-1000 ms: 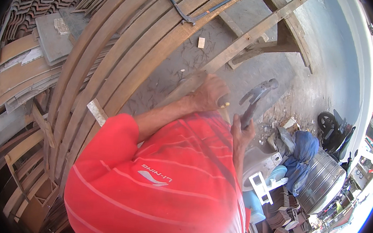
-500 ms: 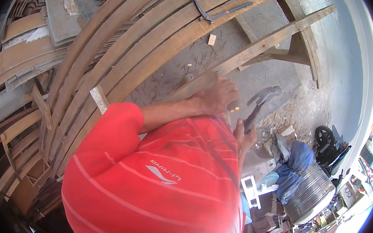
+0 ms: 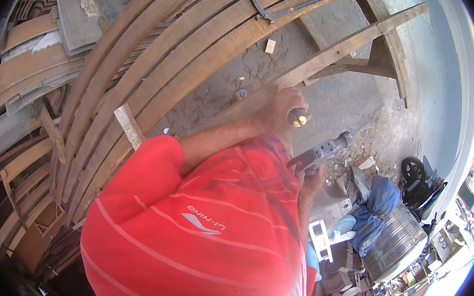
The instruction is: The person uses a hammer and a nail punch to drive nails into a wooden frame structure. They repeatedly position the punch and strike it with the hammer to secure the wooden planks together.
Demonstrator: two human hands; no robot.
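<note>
Fingers of the left hand (image 3: 282, 102) wrap snugly round a yellow-ended handle (image 3: 297, 118) over the long plank (image 3: 365, 39); the right hand (image 3: 312, 179) closes on a hammer (image 3: 326, 149). Work seems under way; how much remains cannot be told.

Grips dark yellow-tipped handle (image 3: 297, 118) in left hand (image 3: 283, 101) | holds hammer (image 3: 322, 150) in right hand (image 3: 314, 179) | wears red striped shirt (image 3: 207, 235) | has pincers (image 3: 265, 16) ahead on wooden beams (image 3: 199, 66)

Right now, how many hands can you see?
2: the left hand gripping a yellow-ended handle, and the right hand, lower and farther right, holding the hammer that partly hides it.
</note>
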